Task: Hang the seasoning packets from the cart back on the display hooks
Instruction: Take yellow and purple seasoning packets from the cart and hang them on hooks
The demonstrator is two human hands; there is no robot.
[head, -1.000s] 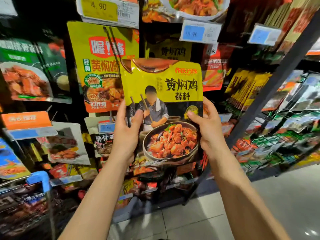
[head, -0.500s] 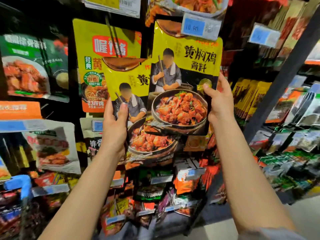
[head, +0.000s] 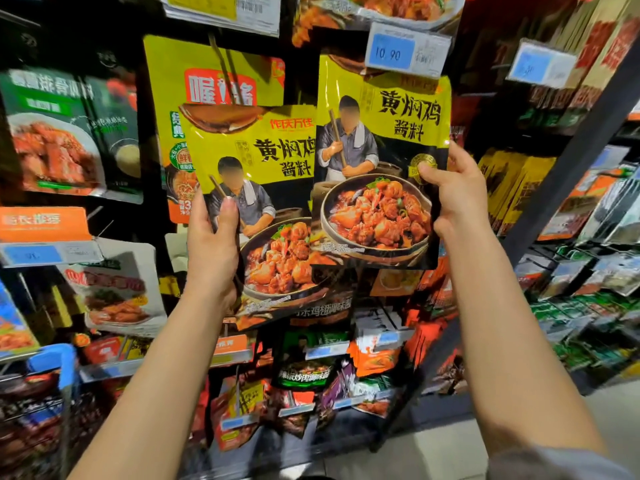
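The top of the right yellow packet point(head: 382, 161) is hidden behind a blue price tag point(head: 403, 51), so it cannot be told if it is on a hook. The hooks themselves cannot be made out. The lower right corner of the left yellow packet point(head: 273, 216) is covered by the right one. The blue cart point(head: 52, 362) is cut off at the bottom left, and what lies in it is too dark to tell.

The right packet is pinched at its right edge by the right hand point(head: 453, 195), with the thumb on the front. It is held up high, just under the price tag. The left packet is gripped at its left edge by the left hand point(head: 213, 251), thumb on the front too. It is held lower, in front of another yellow packet point(head: 211, 77) hung on the display.
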